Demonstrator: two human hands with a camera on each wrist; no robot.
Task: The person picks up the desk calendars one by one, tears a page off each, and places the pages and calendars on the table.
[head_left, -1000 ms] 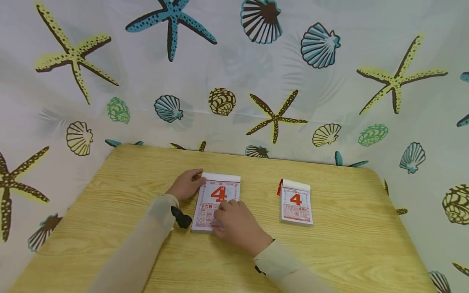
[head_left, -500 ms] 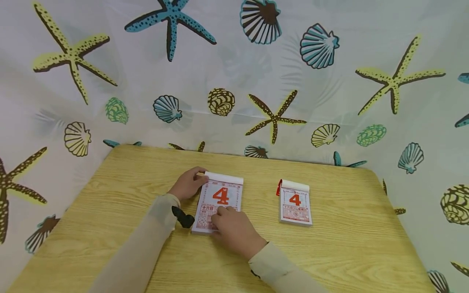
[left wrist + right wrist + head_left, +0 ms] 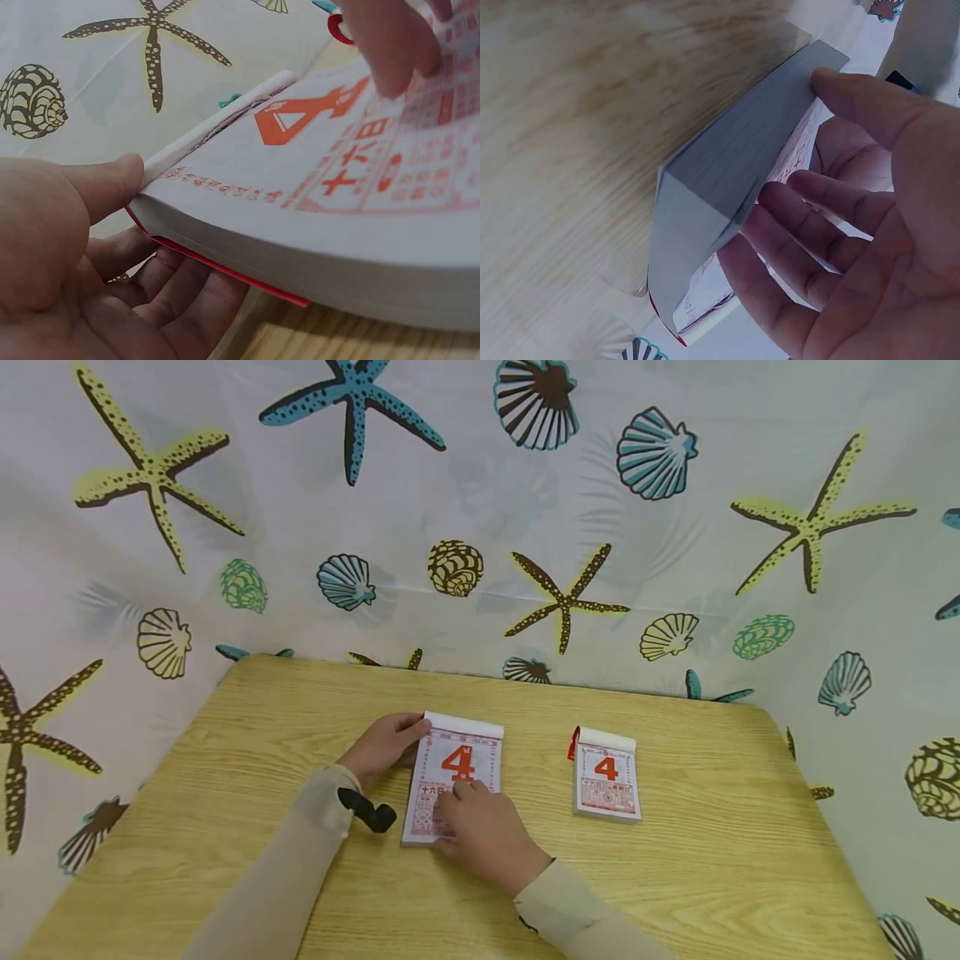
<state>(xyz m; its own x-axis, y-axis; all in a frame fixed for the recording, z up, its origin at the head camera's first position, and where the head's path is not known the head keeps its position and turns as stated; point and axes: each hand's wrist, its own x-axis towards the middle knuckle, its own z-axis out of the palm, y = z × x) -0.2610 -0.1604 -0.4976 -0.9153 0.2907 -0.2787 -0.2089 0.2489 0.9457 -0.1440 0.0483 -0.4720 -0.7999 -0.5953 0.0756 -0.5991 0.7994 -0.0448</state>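
A thick tear-off calendar (image 3: 454,760) with a red 4 on its front page lies left of the middle of the table. My left hand (image 3: 382,746) grips its upper left corner. In the left wrist view, the thumb sits at the white rolled top strip (image 3: 217,124) and the fingers reach under the red backing (image 3: 229,270). My right hand (image 3: 491,833) holds the calendar's lower part, covering its lower right corner. The right wrist view shows that thumb on the bottom page edges (image 3: 727,150) and the curled fingers against the front page.
A smaller tear-off calendar (image 3: 606,783), also showing a red 4, lies to the right on the wooden table (image 3: 712,860). A white cloth (image 3: 480,485) printed with starfish and shells hangs behind the table. A black curved object (image 3: 367,811) is at the left cuff.
The calendar has slid a little to the right and slightly toward me, with the left hand following at its corner. The right hand stays at its lower part.
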